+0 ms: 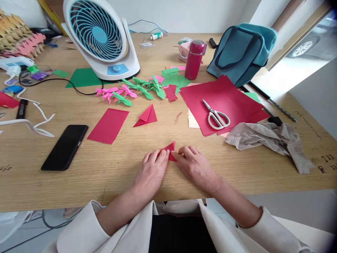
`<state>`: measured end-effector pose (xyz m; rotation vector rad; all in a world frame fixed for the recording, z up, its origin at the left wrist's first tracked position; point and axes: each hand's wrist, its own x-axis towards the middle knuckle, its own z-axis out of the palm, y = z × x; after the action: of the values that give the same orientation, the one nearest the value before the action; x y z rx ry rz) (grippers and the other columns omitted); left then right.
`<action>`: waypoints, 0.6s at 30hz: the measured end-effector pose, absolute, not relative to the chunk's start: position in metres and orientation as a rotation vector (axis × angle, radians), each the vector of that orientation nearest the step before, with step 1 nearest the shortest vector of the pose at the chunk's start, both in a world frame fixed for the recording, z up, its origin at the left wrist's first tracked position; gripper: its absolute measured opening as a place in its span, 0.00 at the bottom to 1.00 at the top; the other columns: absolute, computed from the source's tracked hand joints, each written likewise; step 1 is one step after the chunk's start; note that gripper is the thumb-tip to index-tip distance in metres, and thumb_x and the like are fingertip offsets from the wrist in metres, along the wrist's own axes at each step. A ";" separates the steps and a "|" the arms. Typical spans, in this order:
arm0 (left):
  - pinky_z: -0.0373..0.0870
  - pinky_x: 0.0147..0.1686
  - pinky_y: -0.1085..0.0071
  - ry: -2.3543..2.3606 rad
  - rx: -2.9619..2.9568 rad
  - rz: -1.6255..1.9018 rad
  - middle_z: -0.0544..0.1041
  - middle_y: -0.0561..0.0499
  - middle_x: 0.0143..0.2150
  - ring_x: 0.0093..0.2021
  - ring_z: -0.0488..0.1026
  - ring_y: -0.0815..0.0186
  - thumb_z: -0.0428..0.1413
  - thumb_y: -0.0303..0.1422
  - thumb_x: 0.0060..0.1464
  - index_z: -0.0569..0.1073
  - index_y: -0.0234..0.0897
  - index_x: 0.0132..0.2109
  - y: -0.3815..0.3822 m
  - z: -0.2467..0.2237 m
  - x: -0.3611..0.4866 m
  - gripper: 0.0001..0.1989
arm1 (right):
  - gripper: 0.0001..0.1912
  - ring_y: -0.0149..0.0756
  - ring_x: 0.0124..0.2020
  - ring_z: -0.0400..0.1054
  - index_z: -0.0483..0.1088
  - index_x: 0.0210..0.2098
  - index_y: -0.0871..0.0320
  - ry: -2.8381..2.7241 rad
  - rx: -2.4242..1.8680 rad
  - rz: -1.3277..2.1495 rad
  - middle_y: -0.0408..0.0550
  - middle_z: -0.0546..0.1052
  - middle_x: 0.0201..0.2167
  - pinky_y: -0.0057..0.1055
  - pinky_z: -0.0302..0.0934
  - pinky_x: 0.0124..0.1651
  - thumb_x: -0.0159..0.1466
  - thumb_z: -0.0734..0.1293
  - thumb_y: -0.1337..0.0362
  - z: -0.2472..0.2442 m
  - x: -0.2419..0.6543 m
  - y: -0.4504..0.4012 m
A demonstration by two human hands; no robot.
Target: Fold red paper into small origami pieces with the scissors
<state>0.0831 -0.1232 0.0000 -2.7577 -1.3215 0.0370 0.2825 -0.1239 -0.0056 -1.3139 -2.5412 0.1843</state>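
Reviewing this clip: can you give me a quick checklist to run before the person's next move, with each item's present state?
1. Both hands at the small red paper: ok; the left hand and right hand have fingers on the paper.
2. Its creases lined up: cannot tell; the hands partly cover it.
3. Scissors away from the hands: ok; they lie on the large red sheets.
4. Phone apart from the paper: ok; it lies off to the left.
5. Red rectangle weighted down: not ok; nothing lies on it.
6. Fan switched off: cannot tell from one picture.
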 end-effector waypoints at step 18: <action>0.70 0.49 0.62 -1.195 -2.816 0.083 0.71 0.39 0.55 0.46 0.67 0.58 0.43 0.19 0.59 0.62 0.25 0.64 -0.112 -0.007 0.084 0.27 | 0.15 0.43 0.43 0.62 0.67 0.55 0.59 -2.555 -1.416 0.146 0.54 0.71 0.43 0.39 0.61 0.47 0.71 0.59 0.63 -0.003 0.279 -0.125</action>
<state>0.0845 -0.1123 -0.0073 -2.8163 -1.1948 0.0834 0.2786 -0.1254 -0.0026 -1.4157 -2.5548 0.1462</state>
